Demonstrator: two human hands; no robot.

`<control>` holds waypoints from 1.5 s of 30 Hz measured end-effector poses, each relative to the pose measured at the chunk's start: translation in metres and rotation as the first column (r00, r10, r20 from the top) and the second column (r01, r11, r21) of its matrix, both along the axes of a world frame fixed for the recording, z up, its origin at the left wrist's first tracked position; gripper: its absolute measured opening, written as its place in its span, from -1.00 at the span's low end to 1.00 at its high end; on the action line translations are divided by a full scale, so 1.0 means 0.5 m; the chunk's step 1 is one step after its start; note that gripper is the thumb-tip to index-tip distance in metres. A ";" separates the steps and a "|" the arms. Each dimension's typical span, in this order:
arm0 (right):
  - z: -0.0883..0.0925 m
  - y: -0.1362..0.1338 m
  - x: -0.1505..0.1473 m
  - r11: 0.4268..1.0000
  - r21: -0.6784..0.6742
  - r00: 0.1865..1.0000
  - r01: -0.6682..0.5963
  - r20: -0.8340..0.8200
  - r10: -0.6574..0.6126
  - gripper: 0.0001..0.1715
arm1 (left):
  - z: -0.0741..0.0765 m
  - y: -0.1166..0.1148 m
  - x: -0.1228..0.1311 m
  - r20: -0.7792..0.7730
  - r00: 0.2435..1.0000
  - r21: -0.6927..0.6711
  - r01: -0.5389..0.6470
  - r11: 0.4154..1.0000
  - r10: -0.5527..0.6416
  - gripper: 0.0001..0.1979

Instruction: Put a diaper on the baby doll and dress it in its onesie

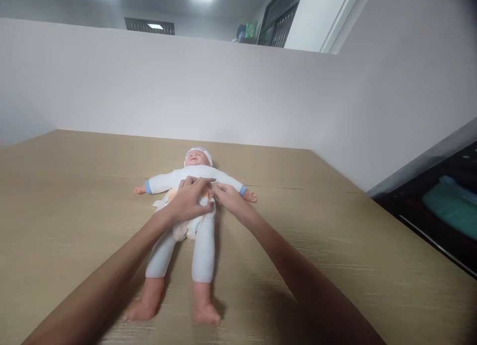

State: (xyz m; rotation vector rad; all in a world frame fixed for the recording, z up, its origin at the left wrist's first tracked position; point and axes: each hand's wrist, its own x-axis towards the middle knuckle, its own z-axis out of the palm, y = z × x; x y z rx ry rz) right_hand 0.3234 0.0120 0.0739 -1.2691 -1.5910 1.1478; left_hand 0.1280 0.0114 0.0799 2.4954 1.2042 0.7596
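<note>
A baby doll (194, 173) lies on its back on a wooden table (74, 206), head away from me, bare feet toward me. It wears a white suit with blue cuffs and a white cap. A diaper (182, 229) shows at its hips. My left hand (188, 201) rests over the doll's belly, fingers curled on the cloth. My right hand (228, 198) is beside it at the doll's waist, fingertips pinched on the white suit's edge.
A white partition wall (223, 86) runs behind the table and along its right side. To the right, beyond the table's edge, is a dark shelf with a teal item (450, 206).
</note>
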 end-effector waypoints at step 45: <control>-0.086 -0.086 0.007 0.693 0.705 0.962 -0.152 0.267 -0.062 -0.50 | -0.153 -0.026 -0.257 -0.082 0.850 0.045 -0.518 0.854 0.520 -0.69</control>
